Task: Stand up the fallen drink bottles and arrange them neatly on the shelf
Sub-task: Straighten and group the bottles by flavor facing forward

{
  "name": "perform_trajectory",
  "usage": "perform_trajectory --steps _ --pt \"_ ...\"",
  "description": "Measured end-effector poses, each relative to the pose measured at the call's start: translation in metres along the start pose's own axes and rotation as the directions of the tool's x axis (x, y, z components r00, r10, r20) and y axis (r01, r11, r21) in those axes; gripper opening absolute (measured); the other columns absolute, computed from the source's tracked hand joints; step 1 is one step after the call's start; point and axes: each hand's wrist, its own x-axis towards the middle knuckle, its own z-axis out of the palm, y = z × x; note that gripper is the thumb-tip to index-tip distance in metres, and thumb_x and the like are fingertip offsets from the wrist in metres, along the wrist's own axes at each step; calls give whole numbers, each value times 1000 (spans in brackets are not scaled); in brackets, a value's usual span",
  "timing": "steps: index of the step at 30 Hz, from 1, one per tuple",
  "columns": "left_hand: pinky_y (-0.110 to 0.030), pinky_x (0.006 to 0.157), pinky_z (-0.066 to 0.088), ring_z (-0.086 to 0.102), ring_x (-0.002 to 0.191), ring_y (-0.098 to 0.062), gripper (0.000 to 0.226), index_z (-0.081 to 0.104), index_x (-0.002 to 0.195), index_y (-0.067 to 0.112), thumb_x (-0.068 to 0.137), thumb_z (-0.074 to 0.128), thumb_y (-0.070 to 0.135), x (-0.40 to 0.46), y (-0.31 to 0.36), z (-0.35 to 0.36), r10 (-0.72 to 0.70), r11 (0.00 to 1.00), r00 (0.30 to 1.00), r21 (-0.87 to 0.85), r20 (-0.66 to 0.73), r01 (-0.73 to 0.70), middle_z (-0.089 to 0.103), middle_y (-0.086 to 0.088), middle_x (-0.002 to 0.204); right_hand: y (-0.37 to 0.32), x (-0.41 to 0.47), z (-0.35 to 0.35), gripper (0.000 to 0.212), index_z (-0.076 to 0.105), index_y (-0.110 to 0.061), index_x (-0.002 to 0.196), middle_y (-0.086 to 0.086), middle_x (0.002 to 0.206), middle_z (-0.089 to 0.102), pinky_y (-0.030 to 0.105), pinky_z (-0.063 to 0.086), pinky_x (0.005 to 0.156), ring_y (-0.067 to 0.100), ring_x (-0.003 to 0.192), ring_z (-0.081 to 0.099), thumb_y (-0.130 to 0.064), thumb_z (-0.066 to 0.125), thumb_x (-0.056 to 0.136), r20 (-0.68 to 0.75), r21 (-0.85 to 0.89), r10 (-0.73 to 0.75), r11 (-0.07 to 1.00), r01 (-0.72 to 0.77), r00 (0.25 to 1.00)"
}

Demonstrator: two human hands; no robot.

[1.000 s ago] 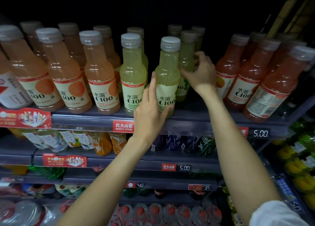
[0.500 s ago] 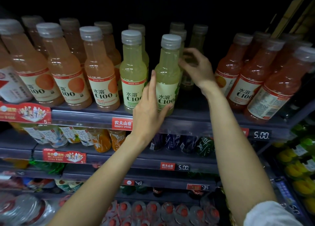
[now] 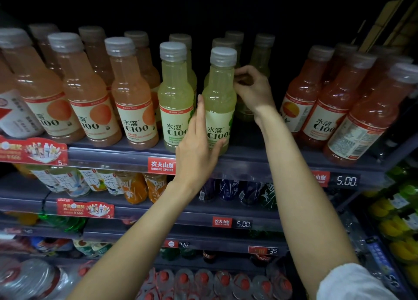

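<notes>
Yellow-green C100 bottles stand upright in the middle of the top shelf [image 3: 260, 158]. My left hand [image 3: 199, 145] is wrapped around the lower label of the front right yellow-green bottle [image 3: 220, 89], which stands at the shelf's front edge. My right hand [image 3: 253, 93] reaches in just right of that bottle, fingers curled in front of a rear yellow-green bottle [image 3: 261, 55] standing deeper on the shelf. Whether those fingers grip the rear bottle is hidden. Another front yellow-green bottle [image 3: 175, 91] stands to the left.
Rows of peach-orange C100 bottles [image 3: 133, 91] fill the shelf's left side, and red-orange C100 bottles [image 3: 328, 100] lean at the right. A dark gap lies between my right forearm and the red-orange bottles. Lower shelves hold tea bottles [image 3: 74, 182], dark cans and red-capped water bottles [image 3: 203, 281].
My right hand pushed the rear yellow-green bottle from beside the front bottle deeper into the shelf. My left hand stayed on the front bottle.
</notes>
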Motion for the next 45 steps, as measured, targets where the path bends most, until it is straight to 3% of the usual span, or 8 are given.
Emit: perform_trajectory --steps 6,11,14,25,31,34,40,45 --pt "-34 66 53 65 99 -30 101 9 152 6 80 77 26 0 -1 0 3 1000 1000 7 0 -3 50 -15 140 4 -4 -6 17 64 -13 105 0 106 64 10 48 70 6 96 59 -18 64 88 -16 47 -21 999 22 1000" --pt "-31 61 51 67 90 -30 101 7 151 12 80 77 27 0 -1 0 23 1000 1000 13 -9 -23 53 -16 136 31 -5 -21 28 61 -7 114 15 119 54 26 47 84 23 105 56 -15 60 87 -284 -538 -446 807 243 849" --pt "-28 60 48 67 90 -29 100 5 150 16 80 76 28 -1 -2 0 29 999 1000 15 -9 -29 52 -16 137 36 4 -14 50 44 -4 134 28 136 36 29 33 99 38 125 40 -18 61 89 -193 -652 -342 745 141 920" --pt "-31 63 52 63 100 -31 98 14 151 4 80 78 24 -2 -1 3 40 999 998 25 -41 -39 48 -19 138 52 10 -21 62 35 -20 142 21 139 31 39 46 94 36 122 45 -13 63 88 -47 -601 -264 778 184 963" --pt "-15 107 34 40 130 -26 61 34 141 5 90 65 14 -9 20 0 212 967 942 -85 -258 -241 40 -19 142 41 -30 -36 77 29 -11 133 7 131 43 23 45 98 8 117 50 -13 79 75 -166 -275 -361 911 308 918" --pt "-34 101 47 50 124 -25 56 37 141 4 92 62 14 1 37 -2 251 915 948 -273 -195 -299 43 -13 138 35 -56 -49 82 29 -17 130 5 134 44 30 44 101 11 121 48 -18 84 69 -162 -182 -294 947 264 942" --pt "-21 101 42 49 123 -11 67 33 140 20 85 65 40 13 54 3 147 895 988 -418 -53 -156 44 7 133 15 -96 -63 69 40 -27 127 -15 129 43 17 34 104 -6 125 39 -8 78 72 134 -190 -384 895 404 913" --pt "-16 79 50 58 99 -8 55 56 122 3 82 68 39 1 40 1 39 903 986 -417 -165 -106 59 6 110 1 -76 -86 56 54 -13 118 8 127 54 44 38 108 24 128 47 18 44 73 261 53 -371 927 370 891"
